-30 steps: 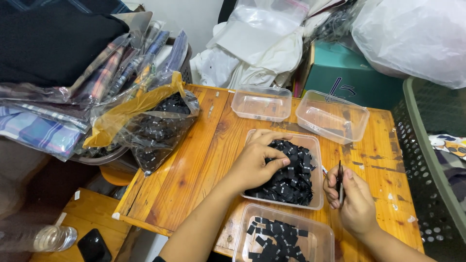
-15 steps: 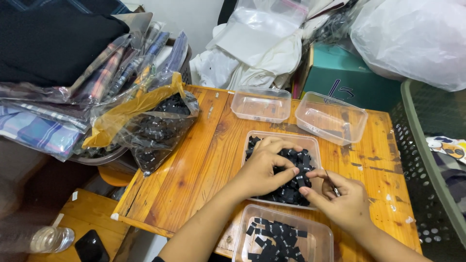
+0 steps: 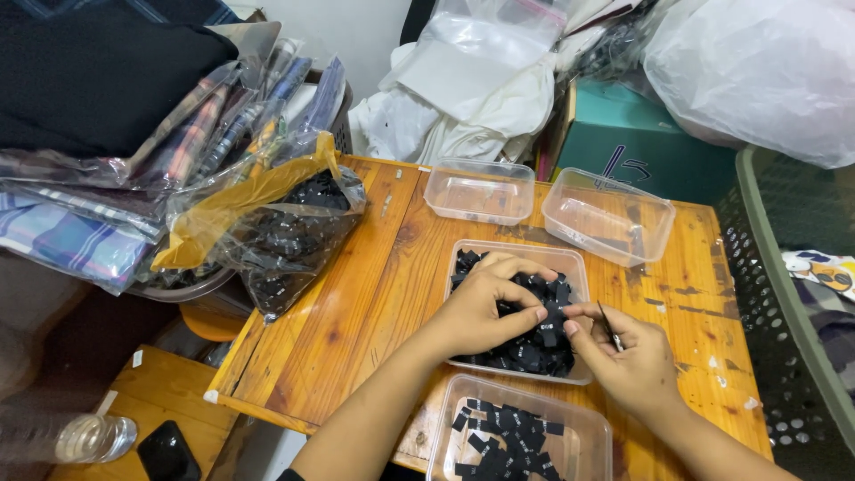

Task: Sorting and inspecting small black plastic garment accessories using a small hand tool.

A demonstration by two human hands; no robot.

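Black labels (image 3: 534, 347) fill the tub (image 3: 570, 260) on the table (image 3: 356, 303). My left hand (image 3: 490, 307) curls over them, fingers pinching one; my right hand (image 3: 628, 361), beside it, grips a thin dark tool (image 3: 609, 324) between pressed fingers.

Orange wooden table (image 3: 356, 303), white wall (image 3: 370, 36), green basket (image 3: 775, 294) beside.

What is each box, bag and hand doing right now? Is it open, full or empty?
Middle tub: open, full of small black pieces.
Near tub: open, partly filled with black pieces.
Two far tubs: open, look empty.
Plastic bag: open, holds black pieces.
Left hand: in the middle tub, pinching a piece.
Right hand: holds a thin dark tool.
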